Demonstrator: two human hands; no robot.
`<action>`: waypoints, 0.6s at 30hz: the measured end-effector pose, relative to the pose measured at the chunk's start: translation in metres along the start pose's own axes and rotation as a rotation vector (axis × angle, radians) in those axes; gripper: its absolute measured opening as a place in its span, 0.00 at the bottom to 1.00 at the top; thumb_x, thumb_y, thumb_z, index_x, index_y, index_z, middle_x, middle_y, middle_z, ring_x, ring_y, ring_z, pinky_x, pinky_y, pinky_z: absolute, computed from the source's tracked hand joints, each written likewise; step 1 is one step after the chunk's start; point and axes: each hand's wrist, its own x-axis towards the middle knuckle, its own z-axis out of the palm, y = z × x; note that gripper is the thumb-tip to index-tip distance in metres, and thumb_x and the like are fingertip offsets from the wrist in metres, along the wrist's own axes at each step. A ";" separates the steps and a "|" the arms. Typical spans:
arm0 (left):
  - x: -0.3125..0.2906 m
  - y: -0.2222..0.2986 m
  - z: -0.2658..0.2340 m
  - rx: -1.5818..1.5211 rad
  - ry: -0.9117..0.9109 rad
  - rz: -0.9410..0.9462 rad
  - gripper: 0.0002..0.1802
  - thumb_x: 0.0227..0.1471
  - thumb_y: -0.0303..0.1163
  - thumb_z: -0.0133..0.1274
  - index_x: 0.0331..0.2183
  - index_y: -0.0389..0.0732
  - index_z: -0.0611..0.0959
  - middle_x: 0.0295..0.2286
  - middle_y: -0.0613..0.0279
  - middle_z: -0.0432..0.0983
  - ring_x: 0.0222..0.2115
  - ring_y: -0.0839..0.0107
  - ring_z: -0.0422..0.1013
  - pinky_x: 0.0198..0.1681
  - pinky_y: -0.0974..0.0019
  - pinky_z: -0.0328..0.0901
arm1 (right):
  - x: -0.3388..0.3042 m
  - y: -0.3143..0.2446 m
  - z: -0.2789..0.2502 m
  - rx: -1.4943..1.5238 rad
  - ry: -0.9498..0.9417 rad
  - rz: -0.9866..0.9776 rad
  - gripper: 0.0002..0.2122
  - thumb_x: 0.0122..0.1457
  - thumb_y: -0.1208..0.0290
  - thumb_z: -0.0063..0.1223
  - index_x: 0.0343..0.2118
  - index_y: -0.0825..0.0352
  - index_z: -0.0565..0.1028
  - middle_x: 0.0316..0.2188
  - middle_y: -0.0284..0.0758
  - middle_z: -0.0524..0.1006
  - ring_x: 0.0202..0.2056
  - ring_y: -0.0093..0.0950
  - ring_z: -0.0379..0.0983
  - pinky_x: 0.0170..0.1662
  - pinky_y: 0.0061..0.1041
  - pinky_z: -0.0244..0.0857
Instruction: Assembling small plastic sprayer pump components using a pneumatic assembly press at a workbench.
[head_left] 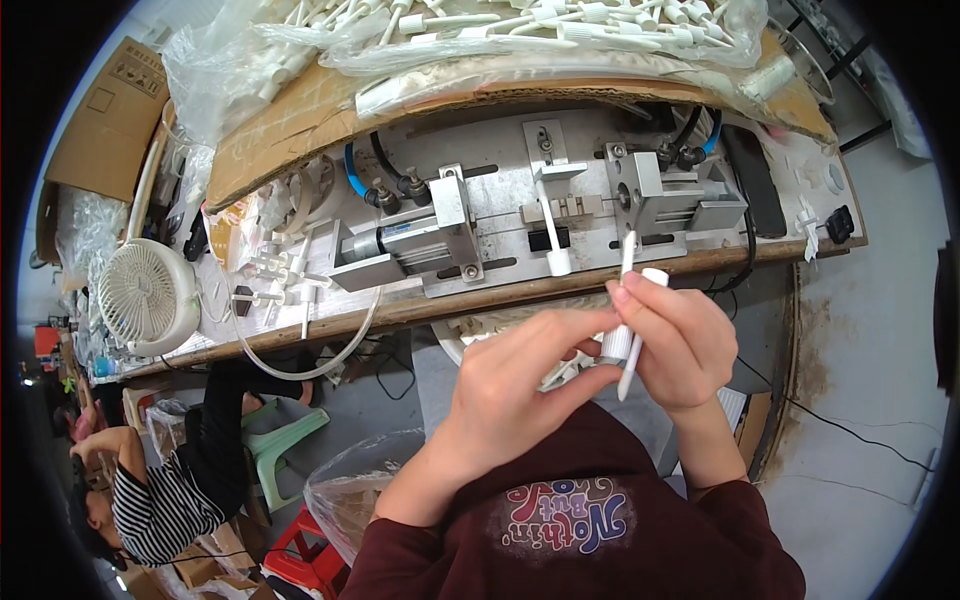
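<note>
Two white plastic capped rods are held side by side in front of the bench edge, pointing opposite ways. One has its ribbed cap (617,343) low and its rod upward; the other has its smooth-looking cap (655,276) high and its tapered rod downward. My right hand (688,345) pinches both between thumb and fingers. My left hand (530,375) closes thumb and fingers about the lower ribbed cap. Just beyond, a metal clamping fixture (455,225) with two facing cylinders stands on the bench, and another white capped rod (550,225) rests in its middle.
A cardboard sheet (290,150) at the back bears a plastic bag of many white capped rods (560,25). Loose white parts (285,275) and a white fan (148,297) are at left, a black phone (755,180) at right. A person in stripes (165,510) sits near a green stool (280,445).
</note>
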 end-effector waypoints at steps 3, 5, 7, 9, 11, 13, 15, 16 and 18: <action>-0.002 -0.002 -0.001 0.046 0.013 0.086 0.17 0.42 0.21 0.67 0.37 0.37 0.82 0.34 0.58 0.80 0.29 0.65 0.79 0.31 0.68 0.73 | -0.001 -0.006 0.002 0.060 -0.031 0.008 0.15 0.43 0.79 0.61 0.38 0.70 0.82 0.36 0.39 0.81 0.27 0.28 0.78 0.26 0.21 0.69; -0.004 -0.003 -0.001 0.061 0.013 0.036 0.17 0.42 0.21 0.66 0.38 0.37 0.82 0.33 0.59 0.79 0.29 0.65 0.78 0.31 0.67 0.73 | 0.000 -0.005 0.007 0.066 0.000 0.047 0.15 0.43 0.82 0.60 0.38 0.71 0.82 0.37 0.40 0.81 0.29 0.31 0.80 0.29 0.24 0.72; -0.004 -0.006 -0.002 0.152 0.039 0.019 0.16 0.42 0.21 0.65 0.38 0.37 0.82 0.32 0.61 0.78 0.29 0.65 0.78 0.31 0.67 0.72 | -0.002 -0.001 0.011 0.136 0.022 0.124 0.14 0.46 0.87 0.58 0.39 0.73 0.81 0.39 0.42 0.81 0.32 0.32 0.81 0.33 0.26 0.76; -0.003 -0.015 -0.001 0.317 0.089 0.034 0.16 0.41 0.21 0.64 0.37 0.37 0.83 0.32 0.62 0.78 0.30 0.67 0.77 0.30 0.67 0.71 | -0.003 -0.002 0.013 0.280 0.083 0.381 0.13 0.50 0.87 0.57 0.40 0.73 0.81 0.39 0.42 0.82 0.33 0.29 0.81 0.33 0.25 0.76; 0.002 -0.023 0.000 0.453 0.093 0.079 0.17 0.39 0.20 0.66 0.37 0.37 0.84 0.34 0.61 0.78 0.30 0.69 0.76 0.30 0.68 0.72 | -0.002 -0.006 0.010 0.429 0.129 0.623 0.10 0.56 0.86 0.56 0.41 0.74 0.81 0.37 0.42 0.82 0.31 0.23 0.80 0.31 0.20 0.75; 0.005 -0.033 0.005 0.574 0.121 0.111 0.17 0.38 0.23 0.67 0.36 0.37 0.85 0.37 0.62 0.80 0.31 0.69 0.76 0.30 0.68 0.72 | -0.003 -0.009 0.004 0.518 0.077 0.752 0.09 0.57 0.84 0.57 0.41 0.73 0.81 0.36 0.41 0.82 0.29 0.22 0.78 0.29 0.17 0.72; 0.010 -0.042 0.008 0.669 0.098 0.161 0.16 0.40 0.25 0.66 0.36 0.38 0.85 0.40 0.62 0.81 0.30 0.70 0.76 0.30 0.68 0.71 | -0.010 -0.003 0.002 0.496 0.043 0.717 0.07 0.59 0.79 0.58 0.39 0.73 0.81 0.33 0.39 0.82 0.27 0.21 0.74 0.29 0.15 0.66; 0.011 -0.045 0.009 0.716 0.084 0.187 0.15 0.40 0.25 0.66 0.36 0.38 0.85 0.42 0.63 0.81 0.30 0.70 0.76 0.31 0.68 0.71 | -0.010 0.002 0.001 0.454 0.031 0.645 0.06 0.60 0.78 0.57 0.38 0.73 0.81 0.33 0.39 0.82 0.27 0.21 0.74 0.30 0.16 0.66; 0.011 -0.047 0.010 0.788 0.038 0.150 0.15 0.40 0.27 0.66 0.36 0.40 0.86 0.44 0.63 0.81 0.27 0.70 0.76 0.29 0.68 0.69 | -0.011 0.010 0.000 0.367 0.009 0.504 0.06 0.61 0.76 0.56 0.36 0.73 0.81 0.33 0.38 0.82 0.27 0.20 0.74 0.31 0.17 0.65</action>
